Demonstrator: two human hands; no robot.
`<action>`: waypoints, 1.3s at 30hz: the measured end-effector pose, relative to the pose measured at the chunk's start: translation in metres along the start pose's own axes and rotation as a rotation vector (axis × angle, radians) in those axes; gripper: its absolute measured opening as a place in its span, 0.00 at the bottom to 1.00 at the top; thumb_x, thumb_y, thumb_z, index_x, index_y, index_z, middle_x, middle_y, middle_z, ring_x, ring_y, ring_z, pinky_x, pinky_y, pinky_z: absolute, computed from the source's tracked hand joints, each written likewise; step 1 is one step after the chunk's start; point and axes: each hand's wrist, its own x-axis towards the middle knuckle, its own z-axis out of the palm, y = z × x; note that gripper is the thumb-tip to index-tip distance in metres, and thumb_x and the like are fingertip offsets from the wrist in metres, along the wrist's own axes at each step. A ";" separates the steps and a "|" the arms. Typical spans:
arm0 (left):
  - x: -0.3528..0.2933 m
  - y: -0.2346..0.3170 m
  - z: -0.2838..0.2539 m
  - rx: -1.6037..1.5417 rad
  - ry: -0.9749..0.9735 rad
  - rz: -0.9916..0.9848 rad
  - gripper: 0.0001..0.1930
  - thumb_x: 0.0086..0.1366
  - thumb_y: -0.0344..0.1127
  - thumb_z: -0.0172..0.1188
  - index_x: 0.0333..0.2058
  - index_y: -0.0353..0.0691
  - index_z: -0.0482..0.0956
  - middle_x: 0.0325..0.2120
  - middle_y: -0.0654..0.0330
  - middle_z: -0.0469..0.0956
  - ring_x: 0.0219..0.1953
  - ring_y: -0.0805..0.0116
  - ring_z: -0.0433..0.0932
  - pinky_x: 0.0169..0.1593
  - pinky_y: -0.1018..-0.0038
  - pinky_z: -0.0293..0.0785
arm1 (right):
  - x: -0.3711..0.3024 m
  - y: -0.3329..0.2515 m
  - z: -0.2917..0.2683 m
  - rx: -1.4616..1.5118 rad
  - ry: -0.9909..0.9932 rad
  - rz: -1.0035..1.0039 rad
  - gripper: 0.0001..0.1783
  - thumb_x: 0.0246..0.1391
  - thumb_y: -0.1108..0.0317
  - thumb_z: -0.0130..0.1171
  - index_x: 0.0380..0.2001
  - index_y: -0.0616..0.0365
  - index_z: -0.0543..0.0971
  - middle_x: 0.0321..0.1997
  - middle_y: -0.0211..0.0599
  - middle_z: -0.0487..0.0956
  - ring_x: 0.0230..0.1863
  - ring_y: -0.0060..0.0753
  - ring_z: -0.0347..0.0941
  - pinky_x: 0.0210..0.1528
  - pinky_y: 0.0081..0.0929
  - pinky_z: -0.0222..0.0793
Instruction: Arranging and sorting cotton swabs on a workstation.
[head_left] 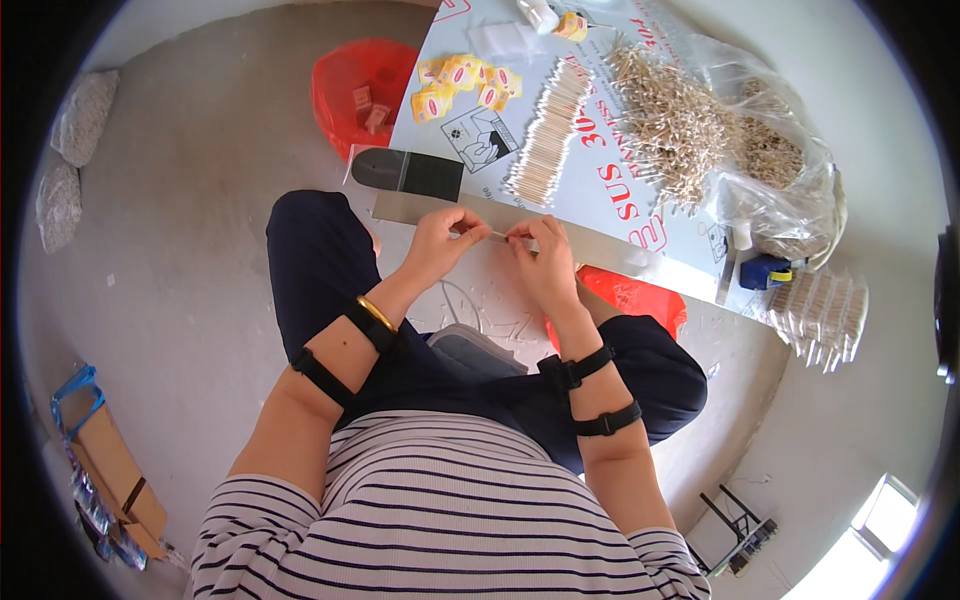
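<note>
Just in front of the table's near edge, my left hand (pixel 445 245) and my right hand (pixel 545 260) are close together. Both pinch a thin cotton swab (pixel 498 235), one hand toward each end; the fingers cover its tips. Beyond my right hand, a long row of cotton swabs (pixel 548 140) lies side by side on the table (pixel 590 190). A big loose pile of cotton swabs (pixel 665 125) is heaped to its right. Left of the row, near my left hand, a dark pad with a rounded end (pixel 405 172) sits in a clear sleeve.
Yellow packets (pixel 460 80) are grouped at the table's left. A clear plastic bag (pixel 805 215) of swabs stands at the right, near a blue tape dispenser (pixel 765 272) and stacked swab packs (pixel 820 310). Red bags hang left (pixel 340 80) and below the table (pixel 635 292).
</note>
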 end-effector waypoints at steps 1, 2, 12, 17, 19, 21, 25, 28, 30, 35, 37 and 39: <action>0.001 0.004 0.001 -0.015 -0.012 0.008 0.09 0.64 0.34 0.72 0.36 0.34 0.86 0.31 0.61 0.86 0.33 0.73 0.81 0.41 0.74 0.76 | 0.000 0.002 0.000 0.032 -0.005 0.024 0.04 0.54 0.75 0.68 0.34 0.57 0.84 0.38 0.39 0.80 0.47 0.48 0.75 0.52 0.41 0.71; 0.002 0.007 0.002 -0.029 -0.025 0.017 0.09 0.64 0.34 0.72 0.36 0.35 0.86 0.31 0.61 0.85 0.33 0.73 0.80 0.40 0.74 0.75 | 0.000 0.004 -0.001 0.033 -0.007 0.030 0.04 0.54 0.75 0.68 0.34 0.57 0.84 0.38 0.39 0.80 0.47 0.48 0.75 0.52 0.41 0.71; 0.009 0.014 0.000 -0.076 -0.050 0.014 0.07 0.64 0.33 0.71 0.37 0.36 0.86 0.32 0.65 0.84 0.35 0.76 0.77 0.41 0.75 0.72 | 0.001 -0.007 -0.018 0.126 -0.016 0.067 0.04 0.56 0.75 0.67 0.35 0.59 0.84 0.37 0.38 0.82 0.41 0.41 0.78 0.50 0.37 0.72; 0.004 0.022 -0.001 -0.160 -0.074 -0.032 0.08 0.67 0.35 0.71 0.38 0.37 0.86 0.32 0.68 0.83 0.36 0.78 0.77 0.43 0.76 0.72 | -0.009 -0.028 -0.035 0.200 0.049 0.099 0.04 0.57 0.75 0.67 0.36 0.59 0.84 0.35 0.37 0.82 0.37 0.36 0.78 0.47 0.34 0.72; 0.001 0.028 -0.001 -0.172 -0.071 -0.016 0.07 0.67 0.35 0.71 0.38 0.38 0.86 0.32 0.69 0.83 0.35 0.81 0.76 0.41 0.79 0.69 | -0.013 -0.037 -0.041 0.191 0.088 0.137 0.04 0.57 0.75 0.68 0.36 0.59 0.84 0.35 0.36 0.82 0.36 0.36 0.77 0.45 0.32 0.72; -0.003 0.034 -0.001 -0.185 -0.067 0.000 0.06 0.68 0.34 0.71 0.38 0.39 0.85 0.33 0.70 0.82 0.35 0.83 0.75 0.39 0.81 0.66 | -0.016 -0.042 -0.045 0.171 0.107 0.113 0.04 0.57 0.75 0.68 0.36 0.59 0.84 0.35 0.35 0.82 0.36 0.35 0.77 0.44 0.32 0.73; -0.012 0.046 -0.001 -0.214 -0.061 0.028 0.05 0.67 0.33 0.72 0.37 0.41 0.85 0.33 0.71 0.82 0.35 0.84 0.75 0.39 0.82 0.62 | -0.024 -0.055 -0.052 0.207 0.121 0.132 0.05 0.56 0.75 0.68 0.37 0.59 0.84 0.34 0.35 0.82 0.36 0.35 0.78 0.42 0.31 0.73; -0.018 0.054 -0.002 -0.243 -0.067 0.051 0.05 0.66 0.32 0.72 0.36 0.42 0.84 0.33 0.71 0.83 0.36 0.84 0.74 0.40 0.81 0.62 | -0.030 -0.058 -0.055 0.222 0.135 0.109 0.05 0.56 0.75 0.68 0.37 0.60 0.84 0.35 0.35 0.82 0.35 0.34 0.78 0.41 0.30 0.73; -0.021 0.055 -0.003 -0.243 -0.076 0.063 0.05 0.66 0.32 0.73 0.35 0.42 0.84 0.34 0.71 0.83 0.36 0.84 0.74 0.41 0.81 0.62 | -0.034 -0.055 -0.054 0.239 0.140 0.103 0.05 0.56 0.76 0.68 0.37 0.60 0.84 0.35 0.35 0.82 0.35 0.34 0.77 0.41 0.30 0.73; -0.025 0.058 -0.007 -0.203 -0.093 0.103 0.06 0.66 0.37 0.73 0.36 0.43 0.87 0.32 0.73 0.85 0.36 0.83 0.75 0.42 0.78 0.61 | -0.039 -0.049 -0.053 0.318 0.109 0.136 0.04 0.57 0.75 0.67 0.37 0.60 0.84 0.36 0.34 0.83 0.36 0.32 0.77 0.43 0.28 0.72; -0.025 0.065 -0.009 -0.184 -0.098 0.116 0.06 0.66 0.37 0.73 0.36 0.43 0.87 0.31 0.73 0.85 0.36 0.83 0.75 0.41 0.78 0.61 | -0.041 -0.043 -0.051 0.386 0.102 0.123 0.04 0.58 0.74 0.67 0.37 0.60 0.84 0.36 0.32 0.83 0.37 0.29 0.76 0.46 0.27 0.70; -0.026 0.072 -0.011 -0.165 -0.102 0.129 0.06 0.66 0.36 0.72 0.37 0.43 0.87 0.31 0.73 0.85 0.36 0.83 0.75 0.41 0.78 0.60 | -0.042 -0.042 -0.052 0.428 0.091 0.143 0.04 0.59 0.74 0.66 0.37 0.60 0.84 0.36 0.31 0.84 0.38 0.28 0.76 0.47 0.26 0.69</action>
